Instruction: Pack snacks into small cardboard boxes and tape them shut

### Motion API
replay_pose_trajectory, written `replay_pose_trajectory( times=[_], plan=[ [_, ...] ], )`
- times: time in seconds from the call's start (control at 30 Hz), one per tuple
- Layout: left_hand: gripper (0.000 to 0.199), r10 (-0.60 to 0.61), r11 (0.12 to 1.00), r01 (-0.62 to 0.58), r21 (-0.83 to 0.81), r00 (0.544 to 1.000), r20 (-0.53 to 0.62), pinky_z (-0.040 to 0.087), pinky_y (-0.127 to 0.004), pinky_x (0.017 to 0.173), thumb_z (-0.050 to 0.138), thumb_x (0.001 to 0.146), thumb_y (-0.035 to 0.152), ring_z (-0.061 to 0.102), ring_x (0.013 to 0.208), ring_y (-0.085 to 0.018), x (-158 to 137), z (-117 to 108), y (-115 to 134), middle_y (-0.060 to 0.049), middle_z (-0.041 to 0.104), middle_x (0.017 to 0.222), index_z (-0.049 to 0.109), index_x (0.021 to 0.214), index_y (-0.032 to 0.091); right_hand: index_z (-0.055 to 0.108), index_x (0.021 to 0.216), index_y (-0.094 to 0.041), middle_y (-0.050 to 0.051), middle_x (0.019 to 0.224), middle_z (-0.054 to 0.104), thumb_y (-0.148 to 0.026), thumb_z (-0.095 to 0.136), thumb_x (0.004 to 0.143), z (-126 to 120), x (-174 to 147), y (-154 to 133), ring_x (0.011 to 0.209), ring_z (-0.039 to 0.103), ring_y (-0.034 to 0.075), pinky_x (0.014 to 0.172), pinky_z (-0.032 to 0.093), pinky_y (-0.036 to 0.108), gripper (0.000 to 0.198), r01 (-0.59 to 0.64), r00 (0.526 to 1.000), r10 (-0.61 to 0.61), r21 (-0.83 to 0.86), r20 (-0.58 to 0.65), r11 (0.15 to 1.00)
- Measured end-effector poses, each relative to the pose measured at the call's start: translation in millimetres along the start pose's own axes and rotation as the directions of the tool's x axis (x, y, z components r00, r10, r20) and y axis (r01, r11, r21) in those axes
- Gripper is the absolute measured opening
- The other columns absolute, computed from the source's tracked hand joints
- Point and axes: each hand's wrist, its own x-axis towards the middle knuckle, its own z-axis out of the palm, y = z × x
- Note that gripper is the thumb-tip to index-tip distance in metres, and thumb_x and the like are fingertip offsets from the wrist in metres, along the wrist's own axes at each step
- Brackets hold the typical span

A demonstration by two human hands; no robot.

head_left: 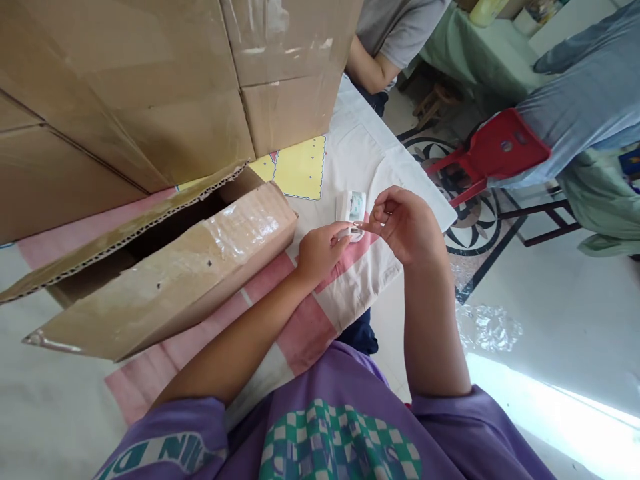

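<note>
My left hand (323, 252) is closed, thumb and forefinger drawn together near a tiny item too small to name. Reaching in from the right, my right hand (407, 225) has its forefinger stretched to the left fingertips, while its other fingers curl inward. The fingertips of both hands meet or nearly meet. Right behind them, on the cloth-covered table, lies a small white pack (351, 203) with a greenish label, its near part covered by my fingers. An open cardboard box (200, 267) lies left of my left hand.
Tall stacked cartons (165, 87) stand at the back left, beside a yellow printed sheet (297, 173). The table's corner (450, 217) is to the right. Beyond are a person's arm (370, 67), a red chair (505, 147) with someone on it, and clear plastic wrap (490, 327) on the floor.
</note>
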Motion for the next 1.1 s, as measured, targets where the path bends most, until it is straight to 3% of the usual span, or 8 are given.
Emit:
replay_pose_trajectory(
  times=[0.43, 0.6, 0.7, 0.83, 1.0, 1.1],
  plan=[
    [0.027, -0.04, 0.999, 0.04, -0.013, 0.999, -0.002, 0.029, -0.027, 0.057, 0.067, 0.089, 0.036, 0.048, 0.056, -0.013, -0.8, -0.9, 2.5, 0.005, 0.052, 0.058, 0.077, 0.11, 0.023, 0.067, 0.074, -0.018, -0.001, 0.064, 0.055, -0.028, 0.061, 0.086, -0.4, -31.6, 28.4, 0.058, 0.053, 0.01, 0.058, 0.05, 0.025, 0.017, 0.068, 0.995, -0.068, 0.001, -0.067, 0.998],
    [0.026, -0.035, 0.999, 0.035, -0.009, 0.999, -0.012, 0.029, -0.026, 0.056, 0.066, 0.089, 0.034, 0.048, 0.057, -0.012, -1.4, -0.2, -0.5, 0.005, 0.051, 0.06, 0.076, 0.112, 0.025, 0.068, 0.078, -0.018, -0.001, 0.065, 0.056, -0.037, 0.063, 0.085, 3.4, -43.7, 35.4, 0.058, 0.056, 0.012, 0.06, 0.054, 0.029, 0.021, -0.043, 0.999, 0.042, 0.08, 0.019, 0.996],
    [0.025, -0.028, 1.0, 0.028, -0.008, 1.0, -0.007, 0.028, -0.026, 0.056, 0.066, 0.089, 0.033, 0.047, 0.057, -0.012, -1.4, -0.6, -1.6, 0.006, 0.049, 0.06, 0.076, 0.111, 0.025, 0.067, 0.075, -0.017, -0.001, 0.063, 0.057, -0.033, 0.063, 0.083, 0.7, -46.9, 43.4, 0.056, 0.054, 0.011, 0.056, 0.053, 0.028, 0.018, -0.028, 0.998, 0.032, 0.066, -0.06, 0.997],
    [0.025, -0.003, 1.0, 0.003, -0.004, 1.0, -0.005, 0.031, -0.025, 0.058, 0.067, 0.089, 0.035, 0.049, 0.058, -0.012, -1.2, -1.2, -1.2, 0.005, 0.053, 0.063, 0.076, 0.111, 0.025, 0.066, 0.072, -0.018, -0.002, 0.058, 0.054, -0.028, 0.065, 0.079, -10.1, -45.6, 53.6, 0.045, 0.044, 0.008, 0.041, 0.037, 0.022, 0.012, -0.027, 0.973, 0.025, -0.004, -0.228, 1.0],
    [0.024, 0.032, 0.999, -0.032, 0.039, 0.999, 0.0, 0.031, -0.025, 0.059, 0.066, 0.09, 0.033, 0.05, 0.06, -0.012, -0.9, -1.3, 0.4, 0.005, 0.054, 0.063, 0.075, 0.111, 0.025, 0.068, 0.079, -0.017, -0.003, 0.058, 0.052, -0.034, 0.068, 0.077, -13.7, -40.4, 67.8, 0.04, 0.033, 0.005, 0.037, 0.02, 0.02, 0.018, -0.285, 0.945, 0.282, 0.005, -0.162, 0.958],
    [0.025, 0.033, 0.998, -0.033, 0.047, 0.999, 0.002, 0.03, -0.025, 0.058, 0.066, 0.09, 0.028, 0.048, 0.059, -0.012, -0.7, -1.9, 0.4, 0.006, 0.05, 0.061, 0.075, 0.112, 0.025, 0.065, 0.077, -0.017, -0.005, 0.054, 0.047, -0.037, 0.07, 0.076, -7.4, -37.9, 79.5, 0.039, 0.03, 0.005, 0.037, 0.017, 0.02, 0.02, -0.262, 0.949, 0.263, 0.03, -0.174, 0.965]
  ],
)
